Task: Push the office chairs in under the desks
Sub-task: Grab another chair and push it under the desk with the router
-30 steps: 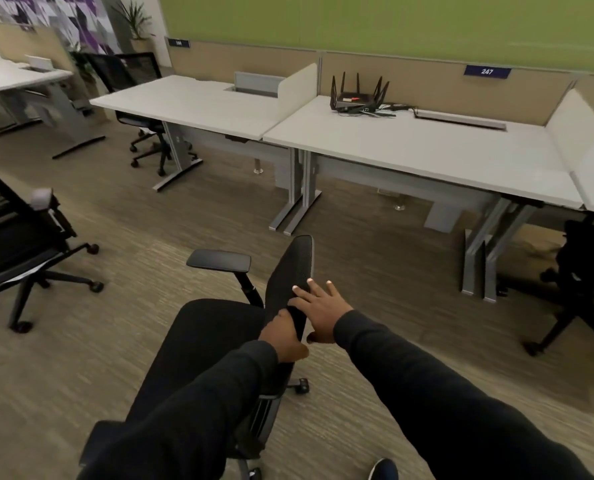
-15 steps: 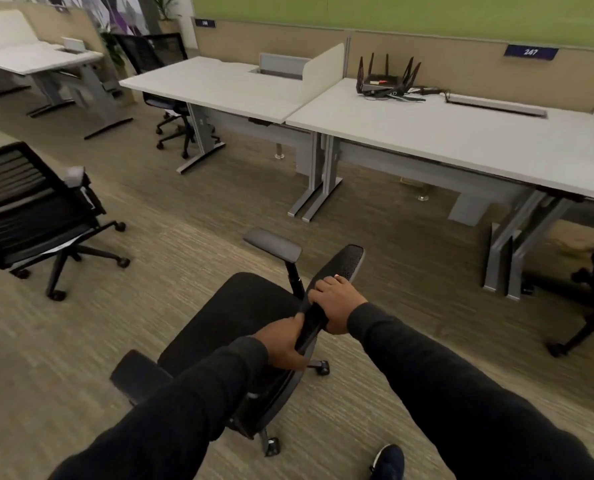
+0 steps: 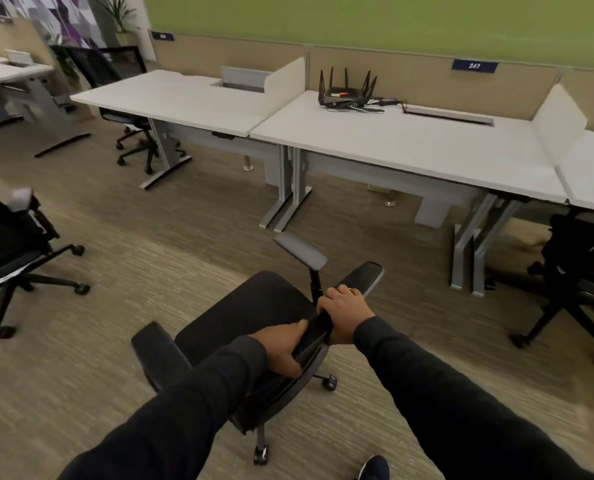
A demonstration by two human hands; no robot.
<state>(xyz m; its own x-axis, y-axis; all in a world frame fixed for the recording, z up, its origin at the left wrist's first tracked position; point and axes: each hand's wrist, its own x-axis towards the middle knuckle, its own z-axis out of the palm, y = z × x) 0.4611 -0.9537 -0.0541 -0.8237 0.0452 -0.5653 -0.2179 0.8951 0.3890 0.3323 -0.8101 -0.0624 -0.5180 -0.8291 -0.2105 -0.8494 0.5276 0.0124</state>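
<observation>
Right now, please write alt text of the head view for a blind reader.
Both hands, left hand and right hand, grip the backrest of a black office chair on carpet, facing a white desk with a router.

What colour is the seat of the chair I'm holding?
Black seat, clearest in the head view, on the chair in both hands.

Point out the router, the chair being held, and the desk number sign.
router (image 3: 348, 95): head view, on its black body.
held chair (image 3: 254, 313): head view, on the seat cushion.
number sign (image 3: 474, 65): head view, on the blue plate.
</observation>
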